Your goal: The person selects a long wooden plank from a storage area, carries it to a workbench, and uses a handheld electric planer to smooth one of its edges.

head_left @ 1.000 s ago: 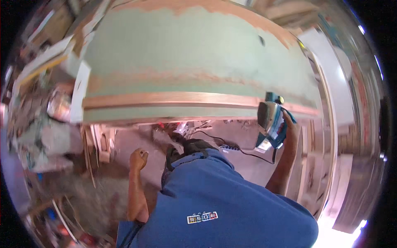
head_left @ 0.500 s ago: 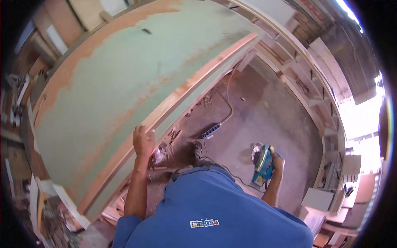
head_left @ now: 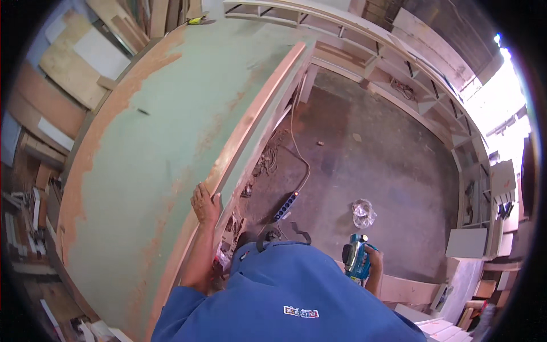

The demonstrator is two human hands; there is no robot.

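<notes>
A long wooden strip lies along the near edge of a pale green board with orange patches. My left hand rests over the strip's lower part, fingers curled over it. At the lower right, beside my blue shirt, my right hand grips a teal electric planer by its handle, held away from the board, over the floor. A crumpled clear plastic bundle lies on the floor just beyond the planer.
On the concrete floor are a power strip and cords. White shelving frames curve round the back and right. Stacked boards stand at left. A yellow tool sits at the board's far end.
My view has turned right along the wooden strip. My left hand, earlier off the board, has come onto the strip. The planer has moved down and away from the board's edge.
</notes>
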